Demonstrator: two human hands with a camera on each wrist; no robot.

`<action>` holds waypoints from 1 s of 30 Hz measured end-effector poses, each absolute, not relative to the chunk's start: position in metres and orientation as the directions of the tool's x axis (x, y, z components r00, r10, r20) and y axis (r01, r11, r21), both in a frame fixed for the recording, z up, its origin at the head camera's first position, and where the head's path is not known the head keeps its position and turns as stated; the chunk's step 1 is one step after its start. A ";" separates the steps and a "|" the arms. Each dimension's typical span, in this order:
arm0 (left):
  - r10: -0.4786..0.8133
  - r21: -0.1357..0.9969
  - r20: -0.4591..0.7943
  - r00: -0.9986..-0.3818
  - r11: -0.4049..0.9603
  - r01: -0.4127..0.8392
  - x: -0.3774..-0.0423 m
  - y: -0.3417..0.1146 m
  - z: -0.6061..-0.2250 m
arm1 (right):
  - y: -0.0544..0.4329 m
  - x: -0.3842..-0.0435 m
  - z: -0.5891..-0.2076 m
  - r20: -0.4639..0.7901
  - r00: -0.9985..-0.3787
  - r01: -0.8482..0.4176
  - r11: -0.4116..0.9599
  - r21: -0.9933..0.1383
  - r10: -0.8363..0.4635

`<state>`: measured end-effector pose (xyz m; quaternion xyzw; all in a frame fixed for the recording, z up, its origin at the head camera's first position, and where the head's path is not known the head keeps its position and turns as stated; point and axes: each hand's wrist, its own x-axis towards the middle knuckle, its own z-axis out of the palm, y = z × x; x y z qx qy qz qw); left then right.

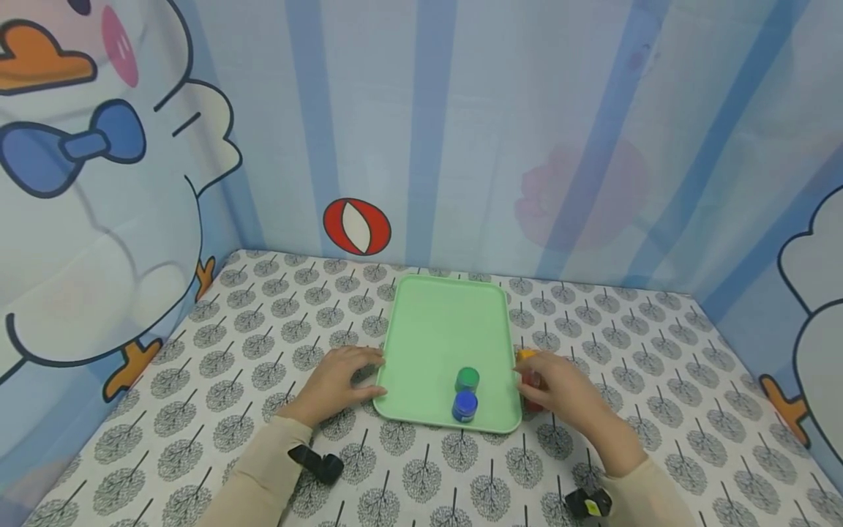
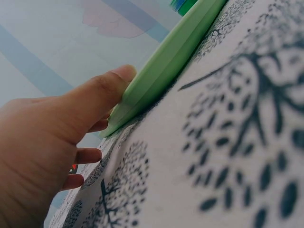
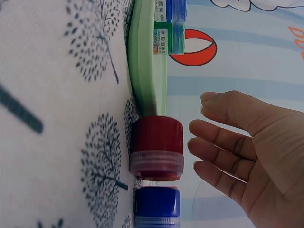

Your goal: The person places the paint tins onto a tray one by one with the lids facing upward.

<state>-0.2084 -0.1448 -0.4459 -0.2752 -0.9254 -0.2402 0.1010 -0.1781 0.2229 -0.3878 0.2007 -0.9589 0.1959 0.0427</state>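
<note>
Head view: on the tree-printed tabletop [image 1: 217, 366], the green tray [image 1: 441, 329] is touched at its left rim by the left hand [image 1: 339, 380], thumb and forefinger spread, nothing gripped; the right hand [image 1: 560, 384] is held empty, fingers relaxed and slightly bent, above the red jar [image 3: 156, 147], just beside the tray's right rim. Inside, near the close edge, the green jar [image 1: 467, 378] and blue jar [image 1: 465, 406] are seen upright. For a clean grip, the red jar should probably be pinched squarely across its sides, tray steadied.
</note>
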 end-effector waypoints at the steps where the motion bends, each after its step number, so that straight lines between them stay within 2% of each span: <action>1: 0.463 0.389 0.320 -0.827 0.732 0.560 -0.209 -0.145 -0.446 | 0.224 -0.178 -0.389 0.153 -0.920 -0.392 0.846 -0.362 -0.360; 10: 0.464 0.389 0.334 -0.821 0.725 0.568 -0.209 -0.145 -0.449 | 0.240 -0.172 -0.398 0.162 -0.934 -0.356 0.844 -0.401 -0.317; 17: 0.466 0.380 0.333 -0.820 0.729 0.569 -0.210 -0.145 -0.450 | 0.248 -0.172 -0.401 0.197 -0.935 -0.350 0.851 -0.391 -0.295; 30: 0.468 0.390 0.346 -0.813 0.717 0.578 -0.211 -0.146 -0.451 | 0.263 -0.169 -0.398 0.170 -0.955 -0.294 0.868 -0.400 -0.245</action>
